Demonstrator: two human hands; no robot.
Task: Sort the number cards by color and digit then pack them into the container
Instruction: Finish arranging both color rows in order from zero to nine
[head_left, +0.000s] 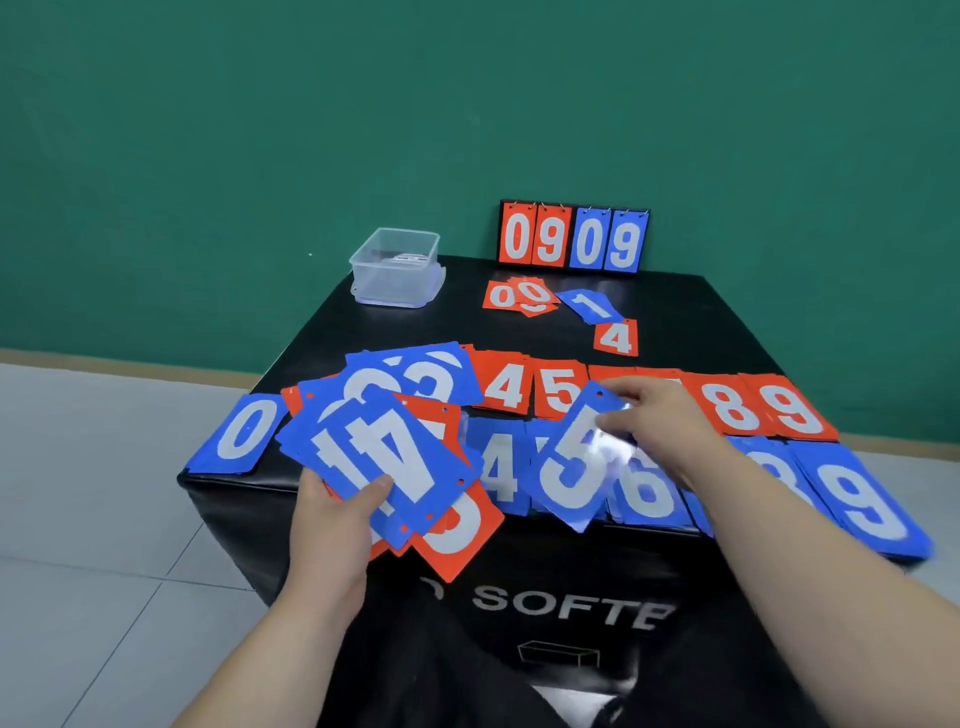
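Look: the number cards (730, 410) are flat red or blue rectangles, each with one large white digit and small punched holes at a short edge.
Left hand: the left hand (332, 525) grips a fan of cards (363, 415) from below, thumb pressed on the top blue 4 (384, 457); a red 3 (457, 530) sticks out underneath.
Right hand: the right hand (654, 421) pinches a tilted blue 5 card (576, 457) near its upper edge, over the gap between the blue 4 and 6.
Rows: the red row (789, 413) lies behind the blue row (862, 501), both on the black box (415, 327).
Container: the clear container (396, 267) sits at the far left corner, well apart from both hands.
Around: a flip scoreboard (574, 238) reading 0909 stands at the far edge; loose cards (616, 339) lie before it.
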